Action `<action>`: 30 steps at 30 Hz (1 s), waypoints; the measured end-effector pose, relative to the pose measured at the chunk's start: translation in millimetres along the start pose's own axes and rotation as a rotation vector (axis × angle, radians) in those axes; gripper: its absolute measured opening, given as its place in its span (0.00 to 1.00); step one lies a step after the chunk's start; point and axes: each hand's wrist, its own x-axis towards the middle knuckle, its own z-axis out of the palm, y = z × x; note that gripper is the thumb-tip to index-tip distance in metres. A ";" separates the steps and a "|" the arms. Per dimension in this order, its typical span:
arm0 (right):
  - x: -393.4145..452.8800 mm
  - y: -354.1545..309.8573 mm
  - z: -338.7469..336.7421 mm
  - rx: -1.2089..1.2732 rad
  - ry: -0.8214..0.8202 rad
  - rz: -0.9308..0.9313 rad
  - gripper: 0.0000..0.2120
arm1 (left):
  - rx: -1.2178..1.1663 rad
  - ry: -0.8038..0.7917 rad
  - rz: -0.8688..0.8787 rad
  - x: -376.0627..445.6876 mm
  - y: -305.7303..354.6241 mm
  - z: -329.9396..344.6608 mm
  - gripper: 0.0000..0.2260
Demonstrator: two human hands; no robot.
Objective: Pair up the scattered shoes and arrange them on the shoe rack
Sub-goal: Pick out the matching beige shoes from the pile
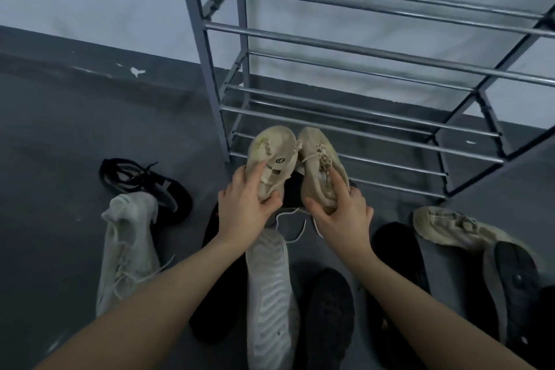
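Note:
Two beige sneakers are held side by side, toes pointing toward the grey metal shoe rack (pixel 345 126). My left hand (pixel 243 207) grips the left beige sneaker (pixel 274 153) at its heel, fingers over the collar. My right hand (pixel 342 213) grips the right beige sneaker (pixel 318 159) the same way. Both shoes hover just in front of the rack's lowest rails. A white lace (pixel 292 224) dangles below them.
On the dark floor lie a white sneaker (pixel 126 246), a black shoe with laces (pixel 147 186), an upturned white sole (pixel 270 291), several black shoes (pixel 330 309), and a beige sneaker (pixel 450 225) beside a grey-soled shoe (pixel 510 285). A white wall stands behind the rack.

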 end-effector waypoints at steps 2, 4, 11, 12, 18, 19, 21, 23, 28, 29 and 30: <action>22.0 5.5 9.6 0.005 0.015 0.027 0.33 | 0.009 0.003 0.015 23.2 -2.5 13.9 0.31; 45.1 9.6 16.1 -0.005 0.027 0.034 0.33 | 0.015 -0.003 0.031 47.2 -2.5 26.0 0.33; 110.9 12.6 51.1 -0.043 0.039 0.010 0.32 | 0.042 -0.030 0.059 119.2 -21.8 56.7 0.28; 117.1 10.7 57.7 -0.043 0.047 0.010 0.32 | 0.027 -0.036 0.069 125.7 -26.5 58.9 0.28; 138.8 8.5 87.9 -0.104 -0.061 -0.017 0.36 | 0.030 -0.211 0.027 145.6 -62.9 59.4 0.29; 137.3 11.7 91.3 -0.111 -0.087 -0.012 0.38 | 0.055 -0.216 0.017 144.3 -68.1 58.9 0.29; 132.2 18.5 96.1 -0.173 -0.088 -0.021 0.39 | 0.129 -0.177 0.026 141.4 -72.9 59.9 0.31; 131.7 20.9 98.3 -0.206 -0.033 -0.037 0.38 | 0.151 -0.137 0.057 142.4 -70.1 61.6 0.33; 136.3 10.0 105.2 -0.135 -0.001 -0.023 0.40 | -0.050 -0.027 0.061 141.9 -64.9 65.6 0.26; 133.2 10.6 107.4 -0.144 -0.036 -0.024 0.41 | -0.100 -0.032 0.050 139.5 -64.7 66.8 0.26; 129.9 13.0 108.9 -0.148 -0.059 -0.034 0.42 | -0.133 -0.035 0.048 136.9 -64.2 68.0 0.26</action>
